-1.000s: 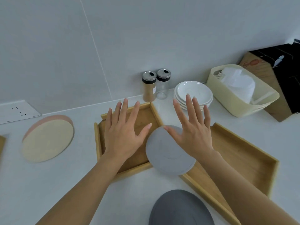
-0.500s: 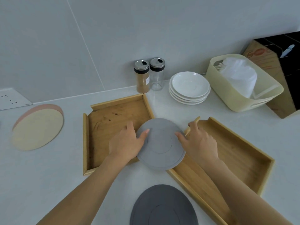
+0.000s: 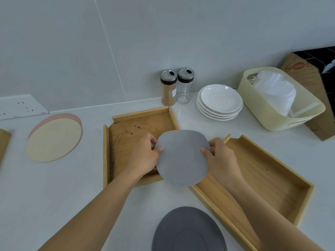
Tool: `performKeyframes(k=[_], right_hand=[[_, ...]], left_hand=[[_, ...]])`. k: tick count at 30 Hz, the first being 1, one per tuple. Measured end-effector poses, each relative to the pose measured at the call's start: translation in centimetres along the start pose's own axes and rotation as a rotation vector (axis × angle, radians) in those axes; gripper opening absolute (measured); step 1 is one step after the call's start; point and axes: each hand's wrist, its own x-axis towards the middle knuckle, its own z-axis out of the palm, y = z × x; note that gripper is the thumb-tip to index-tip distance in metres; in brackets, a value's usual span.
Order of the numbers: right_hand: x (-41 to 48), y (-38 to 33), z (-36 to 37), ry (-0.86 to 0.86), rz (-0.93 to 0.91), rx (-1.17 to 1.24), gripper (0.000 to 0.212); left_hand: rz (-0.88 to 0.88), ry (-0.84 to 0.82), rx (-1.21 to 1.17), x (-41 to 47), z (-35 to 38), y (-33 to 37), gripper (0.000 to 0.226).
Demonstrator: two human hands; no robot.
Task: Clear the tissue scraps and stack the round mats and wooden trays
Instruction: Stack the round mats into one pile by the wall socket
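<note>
A light grey round mat [image 3: 182,158] is held between both hands above the gap between two wooden trays. My left hand [image 3: 143,156] grips its left edge and my right hand [image 3: 220,156] grips its right edge, bending it slightly. The smaller wooden tray [image 3: 126,131] lies under my left hand. The larger wooden tray [image 3: 268,171] lies to the right. A dark grey round mat [image 3: 188,230] rests on the counter close to me. A cream mat [image 3: 53,139] lies on a pink mat [image 3: 63,116] at the left. No tissue scraps are visible.
Two spice jars [image 3: 176,86] stand at the wall. A stack of white plates [image 3: 220,101] sits beside them. A cream basket [image 3: 279,98] holding white items and a cardboard box [image 3: 304,69] are at the right. Another wooden piece's edge [image 3: 3,142] shows far left.
Both hands went from spread open above the trays to gripping the light grey mat's edges and lifting it slightly. The view shifted a little.
</note>
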Motion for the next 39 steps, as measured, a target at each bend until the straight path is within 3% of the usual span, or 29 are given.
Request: performKeyframes(k=[9, 16, 25, 34, 39], right_hand=[[1.7, -8.0, 5.4, 0.025, -0.139, -0.054, 0.015], [3.1, -16.3, 14.6, -0.096, -0.251, -0.069, 0.017], [6.9, -24.6, 26.5, -0.208, -0.251, -0.252, 0.026], [9.3, -24.9, 30.6, -0.224, -0.238, -0.441, 0.031], [9.2, -23.5, 30.3, -0.118, -0.412, -0.606, 0.037]], left_hand=[[0.017, 0.216, -0.092, -0.1, -8.8, -3.4, 0.014], [-0.085, 0.390, -0.143, 0.6, -18.1, -10.4, 0.015], [-0.203, 0.504, -0.143, 5.0, -26.7, -18.7, 0.016], [-0.199, 0.492, 0.145, 8.2, -27.7, -21.6, 0.019], [-0.181, 0.469, 0.459, 7.8, -27.5, -22.7, 0.029]])
